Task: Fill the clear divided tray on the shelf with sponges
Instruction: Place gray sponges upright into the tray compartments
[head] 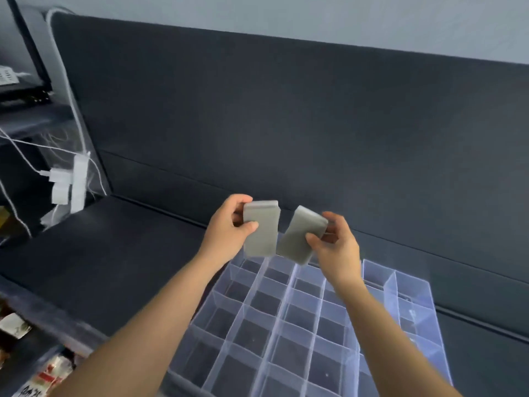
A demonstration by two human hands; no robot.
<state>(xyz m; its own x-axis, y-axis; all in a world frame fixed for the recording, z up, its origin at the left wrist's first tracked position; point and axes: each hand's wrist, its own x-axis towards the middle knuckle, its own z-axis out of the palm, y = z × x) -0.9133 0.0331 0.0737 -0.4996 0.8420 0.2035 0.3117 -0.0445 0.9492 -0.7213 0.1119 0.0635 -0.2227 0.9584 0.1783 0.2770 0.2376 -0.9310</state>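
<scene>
The clear divided tray (412, 285) lies on the dark shelf at the lower right, its several square compartments showing only the shelf beneath. Above the tray's far edge my left hand (229, 230) pinches a grey rectangular sponge (262, 233) held upright. Beside it my right hand (335, 242) grips a second grey sponge (300, 236), tilted to the left. The two sponges hang close together, almost touching at their lower corners, clear of the tray.
The dark shelf surface (114, 253) stretches left of the tray, backed by a dark panel (286, 124). A white power strip with plugs (74, 181) and white cables hangs at the left. Labelled packages (48, 373) sit below the shelf's front edge.
</scene>
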